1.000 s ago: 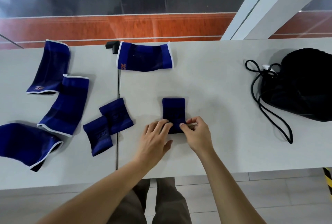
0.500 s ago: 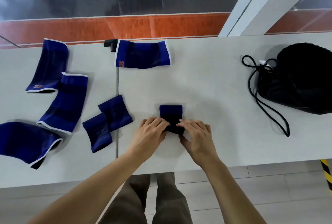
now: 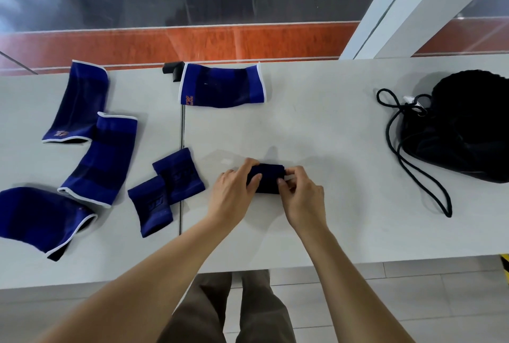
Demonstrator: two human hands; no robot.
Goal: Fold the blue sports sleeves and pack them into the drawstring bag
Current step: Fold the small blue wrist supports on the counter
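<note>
The pale, matte table [image 3: 330,128] ran across in front of the person, and the black drawstring bag [image 3: 462,133] slumped soft and rumpled at its right end, well apart from both hands. Its gathered mouth looked cinched and faced left, with the cord [image 3: 413,166] trailing in a long loop toward the near edge. Three unfolded sleeves [image 3: 102,158] of stretchy ribbed blue knit with white-bound hems lay flat at the left, a far sleeve [image 3: 223,86] lay crosswise by the back edge, and two small sleeves [image 3: 179,174] overlapped beside the table seam. At the centre sat the folded sleeve [image 3: 268,179], a dark, compact, nearly square pad, slightly longer left to right. The left hand [image 3: 234,191] curled its fingers over the pad's left end, and the right hand [image 3: 303,196] pinched its right edge. Since the bag lay to the right, the right hand was the nearer one to carry it across, though the mouth would probably need loosening first.
</note>
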